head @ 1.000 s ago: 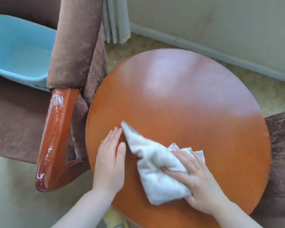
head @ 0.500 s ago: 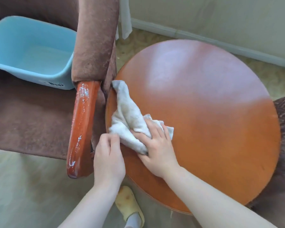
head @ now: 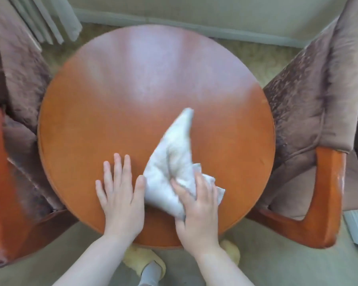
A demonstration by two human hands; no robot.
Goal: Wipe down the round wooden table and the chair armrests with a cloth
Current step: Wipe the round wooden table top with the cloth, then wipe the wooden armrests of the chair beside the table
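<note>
The round wooden table [head: 116, 96] fills the middle of the view, its far half pale with glare. A crumpled white cloth [head: 172, 162] lies on its near half, one corner pointing away from me. My right hand [head: 196, 205] presses down on the cloth's near end with fingers curled into it. My left hand [head: 120, 193] rests flat on the tabletop just left of the cloth, fingers spread, thumb touching the cloth's edge. A glossy wooden armrest [head: 0, 182] stands at the left edge, and another armrest [head: 329, 195] at the right.
Brown upholstered armchairs flank the table, one on the left [head: 19, 79] and one on the right [head: 318, 89]. A curtain [head: 48, 19] hangs at the back left before a wall with a skirting board. A yellow slipper [head: 147, 263] shows under the table's near edge.
My right hand has swept the cloth from the table's left edge to the near middle. My left hand left the rim and now lies flat. The view swung right, hiding the blue basin.
</note>
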